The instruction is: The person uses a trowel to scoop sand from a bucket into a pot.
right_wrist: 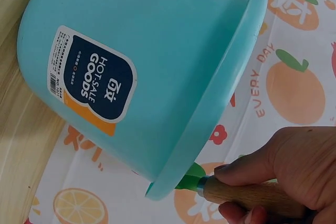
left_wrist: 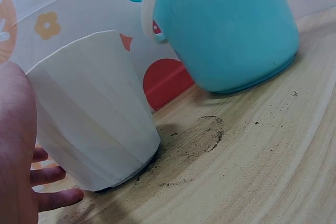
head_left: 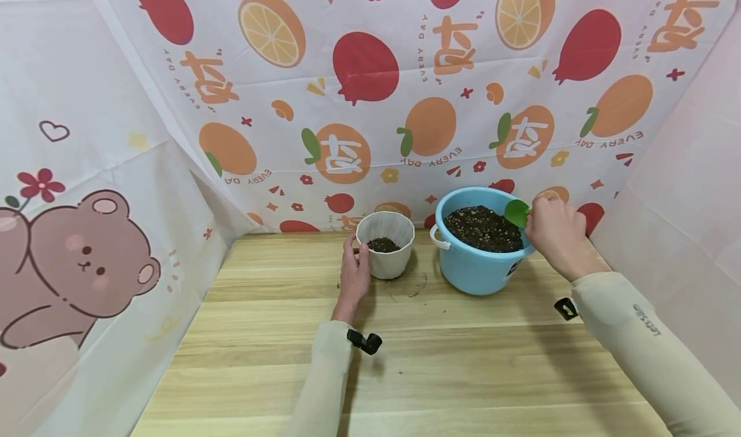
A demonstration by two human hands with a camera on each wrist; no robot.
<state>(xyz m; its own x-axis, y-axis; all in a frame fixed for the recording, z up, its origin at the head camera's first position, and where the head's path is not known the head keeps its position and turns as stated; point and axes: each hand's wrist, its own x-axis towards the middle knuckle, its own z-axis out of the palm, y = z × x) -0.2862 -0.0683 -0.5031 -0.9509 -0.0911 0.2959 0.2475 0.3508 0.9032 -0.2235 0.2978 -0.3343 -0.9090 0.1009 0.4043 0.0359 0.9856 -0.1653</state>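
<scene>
My left hand (head_left: pixel 354 275) rests against the left side of a white fluted flower pot (head_left: pixel 389 264), with its thumb near the rim. In the left wrist view the fingers (left_wrist: pixel 59 199) look loosely spread beside the pot wall. Some dark soil (head_left: pixel 383 244) lies in the bottom of the pot. My right hand (head_left: pixel 557 234) grips the wooden handle (right_wrist: pixel 247 195) of a small hand trowel with a green blade (head_left: pixel 517 213). The blade is at the right rim of a light blue bucket (head_left: pixel 471 273), and part of it is hidden behind that rim in the right wrist view.
Dark potting soil (head_left: pixel 483 230) fills much of the bucket, whose white handle (head_left: pixel 440 239) hangs at its left. Soil crumbs (left_wrist: pixel 212 132) are scattered on the wooden table (head_left: pixel 260 360) between pot and bucket. A fruit-printed cloth (head_left: pixel 370 134) hangs close behind both.
</scene>
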